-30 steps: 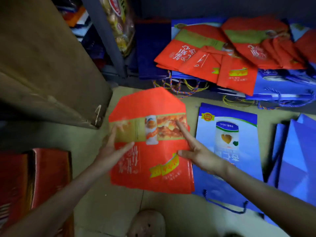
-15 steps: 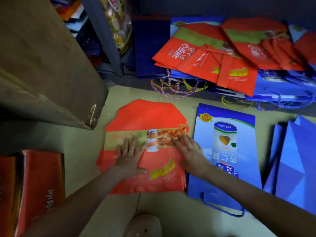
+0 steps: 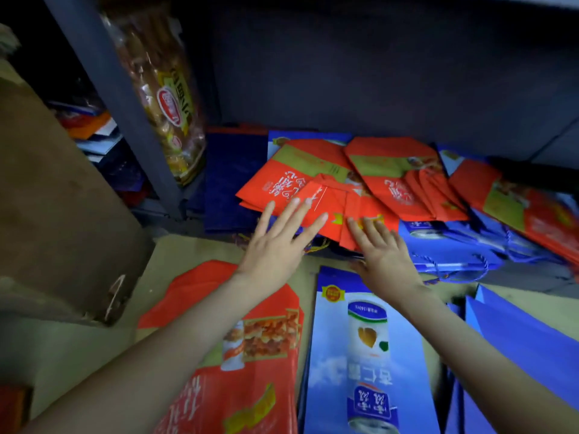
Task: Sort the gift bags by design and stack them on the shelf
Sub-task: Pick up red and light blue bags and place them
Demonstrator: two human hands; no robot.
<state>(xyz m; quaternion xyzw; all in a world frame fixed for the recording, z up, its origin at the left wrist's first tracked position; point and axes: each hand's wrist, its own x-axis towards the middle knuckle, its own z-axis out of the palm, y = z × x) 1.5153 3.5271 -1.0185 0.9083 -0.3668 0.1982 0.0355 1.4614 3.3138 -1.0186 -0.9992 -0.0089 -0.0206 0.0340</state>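
1. No longer pressing flat on the red bag (image 3: 200, 286) as half a second ago; reaching forward now with the left hand (image 3: 275, 244) and the right hand (image 3: 387, 256) toward the pile of red bags (image 3: 313, 170) ahead.
2. Under both forearms, a beige floor (image 3: 78, 349). Left of the left hand, a brown cardboard box (image 3: 62, 220) and a dark shelf post (image 3: 103, 98), with a clear snack packet (image 3: 166, 104) behind it. Beyond the fingertips, a dim shelf bay with a dark back wall.
3. Below the left forearm, that red bag lying flat: a can, a food photo, white Chinese characters. Below the right wrist, a blue bag (image 3: 369, 364): a can with a heart mark and large white Chinese characters, upside down to the camera. Right of the right forearm, plain blue bags (image 3: 526, 346). On the pile, white script on red with olive bands; beneath it, blue bags with cord handles (image 3: 448, 242).
4. Left hand: fingers straight and fanned wide, tips over the pile's near edge, contact unclear, holding nothing.
5. Right hand: fingers straight, slightly spread, tips resting on a folded red bag (image 3: 357, 205) with a yellow mark, gripping nothing.
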